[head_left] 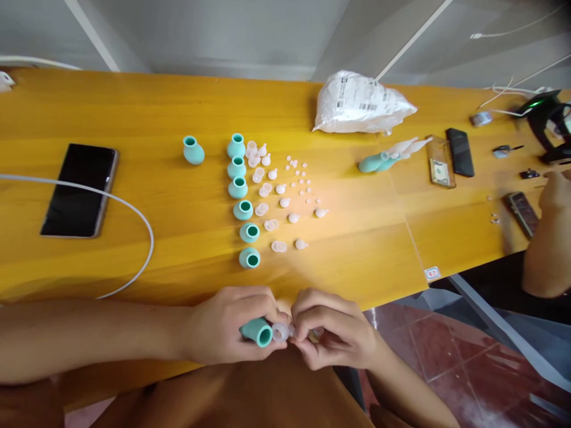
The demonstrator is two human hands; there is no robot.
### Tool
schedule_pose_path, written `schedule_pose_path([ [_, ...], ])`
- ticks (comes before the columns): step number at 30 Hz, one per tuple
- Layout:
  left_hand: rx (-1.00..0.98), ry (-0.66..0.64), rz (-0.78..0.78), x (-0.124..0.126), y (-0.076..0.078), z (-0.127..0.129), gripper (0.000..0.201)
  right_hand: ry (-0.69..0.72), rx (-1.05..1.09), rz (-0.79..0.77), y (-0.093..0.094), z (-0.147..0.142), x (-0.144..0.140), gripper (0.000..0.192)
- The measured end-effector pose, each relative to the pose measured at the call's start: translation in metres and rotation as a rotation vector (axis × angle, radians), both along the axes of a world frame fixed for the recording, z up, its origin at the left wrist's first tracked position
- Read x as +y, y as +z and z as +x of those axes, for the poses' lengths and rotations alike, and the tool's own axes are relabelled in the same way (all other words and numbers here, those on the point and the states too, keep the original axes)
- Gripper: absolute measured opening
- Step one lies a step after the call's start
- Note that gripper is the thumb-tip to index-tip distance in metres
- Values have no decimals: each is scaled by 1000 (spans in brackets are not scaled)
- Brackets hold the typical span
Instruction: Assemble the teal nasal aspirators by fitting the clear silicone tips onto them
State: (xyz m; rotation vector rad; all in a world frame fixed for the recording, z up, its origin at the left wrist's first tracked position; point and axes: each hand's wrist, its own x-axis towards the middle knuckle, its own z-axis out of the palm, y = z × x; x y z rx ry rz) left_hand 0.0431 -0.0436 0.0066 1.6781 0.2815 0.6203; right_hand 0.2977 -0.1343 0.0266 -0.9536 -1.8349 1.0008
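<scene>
My left hand (223,327) grips a teal rubber bulb (257,330) with its opening turned to the right. My right hand (332,330) pinches a small clear plastic piece (281,331) right at that opening. Both hands are at the table's near edge, over my lap. On the yellow table (134,119) a column of several teal bulbs (243,209) stands upright, with one more bulb (193,150) apart to the left. Clear caps (263,190) and tiny pale parts (300,178) lie in rows to their right.
A black phone (80,190) lies at the left with a white cable (134,220) curving past it. At the back sit a white plastic bag (361,102) and assembled teal pieces (386,159). Further right are a dark phone (460,151), small tools, and another person's arm (551,238).
</scene>
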Motion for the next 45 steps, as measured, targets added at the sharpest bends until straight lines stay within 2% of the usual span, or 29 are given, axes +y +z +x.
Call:
schedule_pose_path([
  [6, 25, 66, -39, 1, 2, 1, 23, -36, -26, -102, 12, 3, 9, 16],
  [8, 48, 92, -39, 1, 2, 2, 23, -55, -109, -16, 18, 2, 8, 14],
  [12, 61, 111, -43, 0, 2, 2, 22, -166, -366, 281, 24, -7, -2, 20],
  [14, 53, 112, -52, 1, 3, 2, 22, -192, -460, 379, 26, -11, -8, 20],
  [16, 48, 119, -58, 2, 4, 2, 22, -196, -469, 389, 28, -12, -11, 18],
  [18, 47, 112, -69, 2, 5, 2, 22, -213, -370, 333, 30, -4, -6, 20],
  [21, 50, 101, -58, 2, 3, 1, 24, -375, -332, 276, 29, 26, 24, 24],
  [23, 45, 101, -32, 2, 1, 1, 25, -606, -483, 403, 23, 54, 59, 23],
  [24, 39, 99, -22, 1, 0, 1, 25, -637, -560, 423, 18, 69, 79, 19],
  [26, 30, 89, -15, 1, -1, 1, 23, -547, -634, 342, 5, 94, 117, 13],
  [28, 40, 84, -28, 1, -2, 1, 22, -417, -666, 241, -8, 111, 147, 15],
  [30, 63, 79, -45, 1, -3, 1, 21, -346, -671, 206, -19, 120, 167, 19],
  [32, 75, 70, -57, 0, -5, 1, 21, -288, -667, 191, -22, 123, 176, 23],
  [34, 76, 56, -73, -1, -6, 1, 22, -276, -662, 182, -15, 123, 173, 26],
  [36, 65, 53, -100, -1, -6, 1, 24, -384, -639, 206, -1, 119, 160, 27],
  [38, 48, 70, -136, -2, -5, 2, 25, -548, -553, 261, 15, 106, 135, 24],
  [39, 39, 83, -157, -2, -5, 3, 25, -568, -487, 230, 21, 96, 119, 21],
  [40, 34, 95, -180, -2, -4, 3, 26, -527, -372, 236, 26, 83, 101, 19],
  [41, 29, 107, -203, -2, -3, 3, 25, -370, -282, 183, 28, 70, 83, 17],
  [42, 26, 109, -225, -3, -2, 3, 25, -171, -223, 121, 29, 55, 66, 26],
  [43, 17, 108, -247, -3, -2, 2, 25, -49, -176, 60, 27, 41, 49, 41],
  [44, 4, 98, -264, -3, -2, 2, 24, 20, -170, 6, 25, 27, 35, 47],
  [45, -13, 82, -278, -3, -2, 2, 25, 24, -117, 36, 21, 15, 23, 37],
])
